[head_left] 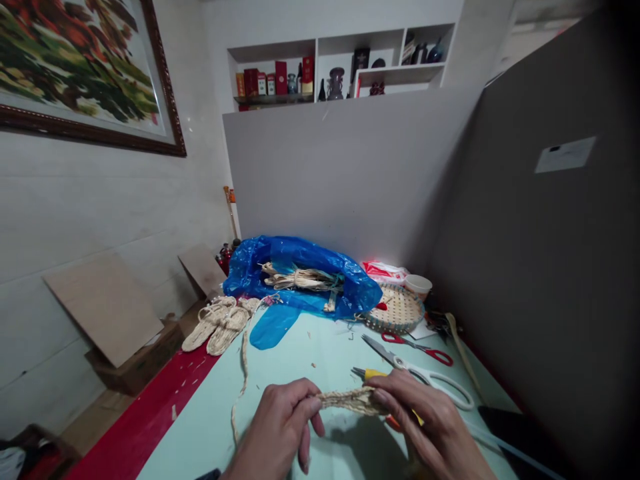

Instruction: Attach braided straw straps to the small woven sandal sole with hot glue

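A short braided straw strip [347, 401] is stretched between my two hands above the pale green table. My left hand [280, 427] pinches its left end between thumb and forefinger, the other fingers curled below. Around the right end, the thumb and fingers of my right hand [430, 420] are closed. Partly hidden behind my right hand lies a yellow-handled tool [375, 374] with a pointed grey tip. White-handled scissors [434, 379] rest just beyond that hand. A thin straw cord [244, 363] runs down the table left of my left hand.
A blue plastic bag [300, 247] holds a bundle of dry straw [305, 279]. Woven straw sandals [225, 323] sit at the left edge. Red-handled scissors [420, 348], a round woven basket [400, 310], a white cup [419, 285] and a wooden stick [463, 353] are on the right. Grey panels [350, 173] stand behind.
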{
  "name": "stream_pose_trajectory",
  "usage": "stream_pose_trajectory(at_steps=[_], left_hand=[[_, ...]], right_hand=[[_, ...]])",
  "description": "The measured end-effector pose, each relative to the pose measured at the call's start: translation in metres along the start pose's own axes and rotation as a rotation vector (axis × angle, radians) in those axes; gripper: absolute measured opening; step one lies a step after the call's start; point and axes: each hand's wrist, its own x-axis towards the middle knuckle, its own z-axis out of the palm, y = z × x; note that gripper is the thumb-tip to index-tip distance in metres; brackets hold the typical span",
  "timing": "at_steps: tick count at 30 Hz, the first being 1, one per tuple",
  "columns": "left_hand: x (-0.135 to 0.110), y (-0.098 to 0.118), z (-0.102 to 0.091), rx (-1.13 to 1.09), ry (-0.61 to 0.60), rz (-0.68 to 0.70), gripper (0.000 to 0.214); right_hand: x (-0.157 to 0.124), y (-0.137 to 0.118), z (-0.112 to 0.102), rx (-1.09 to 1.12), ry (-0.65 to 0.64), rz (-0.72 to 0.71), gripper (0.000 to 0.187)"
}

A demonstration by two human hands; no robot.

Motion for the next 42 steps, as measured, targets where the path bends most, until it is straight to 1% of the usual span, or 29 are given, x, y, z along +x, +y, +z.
stream_pose_trajectory(at_steps=[3, 6, 8, 13, 15, 17, 19, 24, 26, 29, 30, 32, 34, 35, 37, 39, 40, 42], left_hand=[[0.0, 0.003, -0.001, 0.029, 0.027, 0.014, 0.035], [-0.001, 0.009, -0.003, 0.08, 0.074, 0.022, 0.034], [-0.004, 0.015, -0.005, 0.131, 0.095, 0.044, 0.033], [-0.011, 0.025, -0.01, 0.229, 0.056, 0.129, 0.031], [-0.014, 0.027, -0.011, 0.236, 0.042, 0.15, 0.035], [-0.017, 0.029, -0.011, 0.231, 0.055, 0.167, 0.038], [-0.02, 0.028, -0.009, 0.218, 0.1, 0.185, 0.039], [-0.026, 0.017, -0.002, 0.149, 0.266, 0.217, 0.041], [-0.027, 0.012, 0.002, 0.101, 0.338, 0.208, 0.041], [-0.025, 0.007, 0.005, 0.023, 0.454, 0.176, 0.044], [-0.023, 0.006, 0.003, -0.001, 0.502, 0.166, 0.045], [-0.021, 0.006, -0.007, -0.045, 0.611, 0.15, 0.044], [-0.019, 0.005, -0.024, -0.077, 0.725, 0.145, 0.042], [-0.02, 0.005, -0.033, -0.084, 0.761, 0.144, 0.04], [-0.023, 0.006, -0.05, -0.065, 0.768, 0.118, 0.034], [-0.028, 0.008, -0.059, -0.018, 0.767, 0.076, 0.03], [-0.031, 0.009, -0.06, 0.005, 0.765, 0.058, 0.029], [-0.036, 0.012, -0.057, 0.04, 0.741, 0.044, 0.026]], right_hand=[[-0.003, 0.0, 0.0, -0.043, -0.001, 0.011, 0.022], [-0.007, 0.001, -0.001, -0.068, -0.035, 0.003, 0.021], [-0.008, 0.001, -0.002, -0.081, -0.035, -0.013, 0.02], [-0.003, -0.002, -0.007, -0.064, -0.038, 0.004, 0.021], [-0.002, -0.003, -0.009, -0.056, -0.062, 0.025, 0.021], [-0.003, -0.003, -0.009, -0.044, -0.091, 0.04, 0.021], [-0.005, -0.004, -0.008, -0.029, -0.111, 0.062, 0.021], [-0.007, -0.013, -0.001, 0.043, -0.075, 0.124, 0.02], [-0.006, -0.02, 0.003, 0.09, -0.041, 0.129, 0.02], [-0.002, -0.029, 0.007, 0.184, 0.045, 0.133, 0.019], [-0.001, -0.03, 0.008, 0.206, 0.074, 0.132, 0.019], [0.0, -0.028, 0.007, 0.226, 0.123, 0.147, 0.02], [-0.001, -0.023, 0.004, 0.228, 0.17, 0.172, 0.02], [-0.001, -0.02, 0.003, 0.232, 0.186, 0.187, 0.02], [-0.002, -0.016, 0.0, 0.248, 0.188, 0.212, 0.02], [-0.001, -0.017, -0.001, 0.272, 0.171, 0.239, 0.02], [0.0, -0.018, -0.001, 0.285, 0.16, 0.254, 0.021], [0.003, -0.023, 0.001, 0.311, 0.14, 0.291, 0.022]])
